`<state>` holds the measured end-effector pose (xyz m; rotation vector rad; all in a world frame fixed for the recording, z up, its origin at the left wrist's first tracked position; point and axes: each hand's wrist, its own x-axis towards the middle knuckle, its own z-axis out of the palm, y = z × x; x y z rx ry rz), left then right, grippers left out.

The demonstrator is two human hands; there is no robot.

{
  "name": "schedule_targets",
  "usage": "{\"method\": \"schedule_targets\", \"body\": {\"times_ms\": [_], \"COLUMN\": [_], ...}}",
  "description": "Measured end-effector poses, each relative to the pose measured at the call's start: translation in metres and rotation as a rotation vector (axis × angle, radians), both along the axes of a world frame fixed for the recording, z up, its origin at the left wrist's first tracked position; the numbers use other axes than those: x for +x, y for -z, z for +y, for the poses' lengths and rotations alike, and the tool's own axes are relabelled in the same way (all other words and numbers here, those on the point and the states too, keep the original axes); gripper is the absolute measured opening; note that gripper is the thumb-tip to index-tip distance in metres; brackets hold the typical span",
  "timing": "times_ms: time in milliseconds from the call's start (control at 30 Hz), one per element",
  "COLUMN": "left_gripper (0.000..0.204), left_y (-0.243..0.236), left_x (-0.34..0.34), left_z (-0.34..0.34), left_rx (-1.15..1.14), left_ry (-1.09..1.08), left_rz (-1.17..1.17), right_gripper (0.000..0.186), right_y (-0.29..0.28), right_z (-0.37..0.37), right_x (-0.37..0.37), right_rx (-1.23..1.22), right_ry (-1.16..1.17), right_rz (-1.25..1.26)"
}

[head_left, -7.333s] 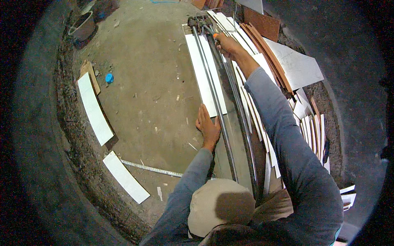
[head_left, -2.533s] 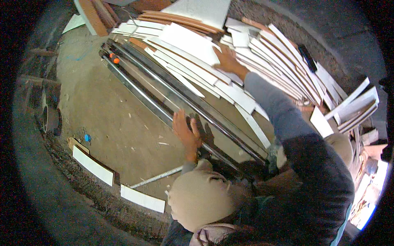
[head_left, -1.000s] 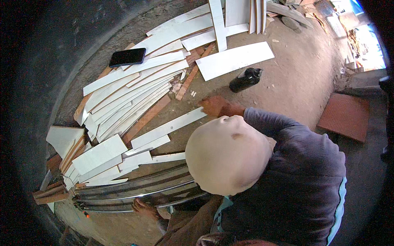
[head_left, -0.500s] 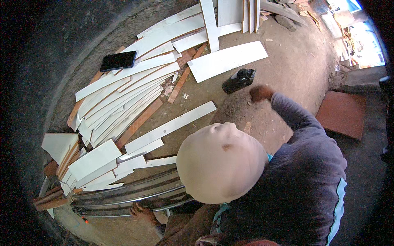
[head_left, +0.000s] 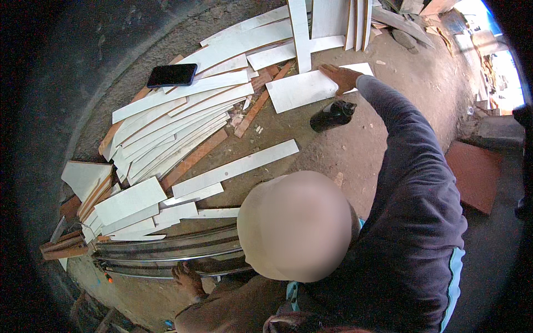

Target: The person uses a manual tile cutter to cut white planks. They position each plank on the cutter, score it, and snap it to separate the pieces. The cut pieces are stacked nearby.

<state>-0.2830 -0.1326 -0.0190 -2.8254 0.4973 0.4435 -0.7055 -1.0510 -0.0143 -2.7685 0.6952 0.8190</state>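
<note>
My right hand (head_left: 340, 79) lies on a wide white tile piece (head_left: 300, 91), its fingers stretched over the upper face. Just nearer than this tile, a black bottle (head_left: 331, 116) lies on its side on the ground. Low on the left, my left hand (head_left: 189, 280) rests with fingers apart at the near chrome bar of a long dark tile cutter (head_left: 161, 267). A pale rounded shape (head_left: 297, 227) fills the middle and hides part of the cutter's right end.
Many white tile strips (head_left: 183, 127) with red-brown edges are heaped at left, a dark phone (head_left: 172, 75) on top. More tile pieces (head_left: 130, 200) lie beyond the cutter. Tall pieces (head_left: 333, 25) stand at the back. A red-brown square slab (head_left: 474, 175) lies far right.
My right hand has moved away from beside the bottle, farther out onto the wide white tile. My left hand stays by the cutter's bar. The view has shifted slightly.
</note>
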Motion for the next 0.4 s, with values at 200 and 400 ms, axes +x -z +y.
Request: {"method": "schedule_targets", "body": {"times_ms": [200, 400], "left_gripper": [0.050, 0.044], "left_y": [0.003, 0.014], "left_x": [0.000, 0.003], "left_z": [0.000, 0.000], "left_rx": [-0.180, -0.059], "left_ry": [-0.087, -0.133], "left_rz": [0.036, -0.001], "right_gripper": [0.134, 0.097], "right_y": [-0.015, 0.015], "right_z": [0.010, -0.030], "right_x": [-0.007, -0.045], "right_rx": [-0.220, -0.231], "right_ry": [-0.039, 0.002], "right_rz": [-0.099, -0.177]}}
